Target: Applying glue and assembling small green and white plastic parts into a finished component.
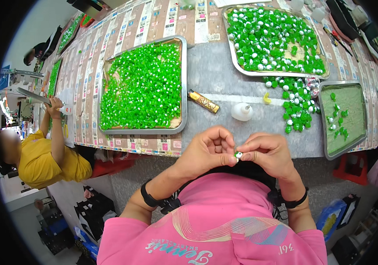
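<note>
Close in front of my body, a small green piece with white eye-like balls [238, 155] is pinched between my two hands. My left hand [209, 149] grips it from one side between thumb and finger, its other fingers curled. From the other side, the thumb and forefinger of my right hand [268, 152] close on the same piece. Beyond my hands stands a white squeeze bottle [242, 111]. To its right lies a heap of similar green and white pieces [298, 108], loose on the grey table surface.
A large tray [183, 84] of small green pieces lies left, another tray [281, 74] of green and white pieces far right. A smaller tray [365, 110] holds several pieces. Nearby are a gold-and-black tube [203, 101] and a yellow scrap [266, 98]. A yellow-shirted person [52, 161] works at left.
</note>
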Action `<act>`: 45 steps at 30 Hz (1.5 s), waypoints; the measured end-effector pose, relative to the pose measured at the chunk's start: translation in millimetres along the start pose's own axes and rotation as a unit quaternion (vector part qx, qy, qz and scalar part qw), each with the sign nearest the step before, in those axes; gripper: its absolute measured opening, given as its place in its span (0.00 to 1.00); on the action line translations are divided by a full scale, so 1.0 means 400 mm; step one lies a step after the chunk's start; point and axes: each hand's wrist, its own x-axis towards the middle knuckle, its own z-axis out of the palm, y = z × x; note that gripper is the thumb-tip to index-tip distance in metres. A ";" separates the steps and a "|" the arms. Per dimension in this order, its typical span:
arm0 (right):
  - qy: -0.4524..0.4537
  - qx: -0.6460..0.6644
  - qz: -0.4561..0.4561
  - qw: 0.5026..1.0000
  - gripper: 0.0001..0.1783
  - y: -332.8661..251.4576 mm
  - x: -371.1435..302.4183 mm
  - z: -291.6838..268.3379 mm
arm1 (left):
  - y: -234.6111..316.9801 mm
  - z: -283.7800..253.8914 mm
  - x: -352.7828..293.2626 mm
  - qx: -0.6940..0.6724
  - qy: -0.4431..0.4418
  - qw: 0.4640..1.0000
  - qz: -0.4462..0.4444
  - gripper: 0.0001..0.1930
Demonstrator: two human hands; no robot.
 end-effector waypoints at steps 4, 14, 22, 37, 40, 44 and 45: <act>-0.015 0.069 0.127 0.989 0.11 -0.005 -0.008 0.007 | 0.003 0.014 -0.019 0.068 -0.011 0.997 0.039 0.19; 0.036 0.221 0.147 0.963 0.12 0.024 0.008 0.031 | 0.025 -0.004 -0.021 0.320 -0.043 0.936 0.144 0.16; 0.062 0.222 0.138 0.963 0.14 0.034 0.004 0.035 | -0.001 -0.020 -0.008 0.262 -0.036 0.958 0.111 0.14; 0.018 0.264 0.131 0.956 0.17 0.037 0.018 0.015 | -0.007 -0.016 -0.001 0.152 -0.007 0.986 0.072 0.15; 0.027 0.270 0.133 0.953 0.17 0.042 0.017 0.013 | -0.016 -0.005 0.007 0.151 0.008 0.984 0.098 0.15; 0.037 0.274 0.142 0.951 0.16 0.042 0.019 0.016 | -0.027 -0.009 0.012 0.177 0.032 0.978 0.109 0.14; 0.037 0.284 0.140 0.948 0.16 0.038 0.026 0.014 | -0.016 -0.011 0.017 0.208 0.025 0.969 0.128 0.14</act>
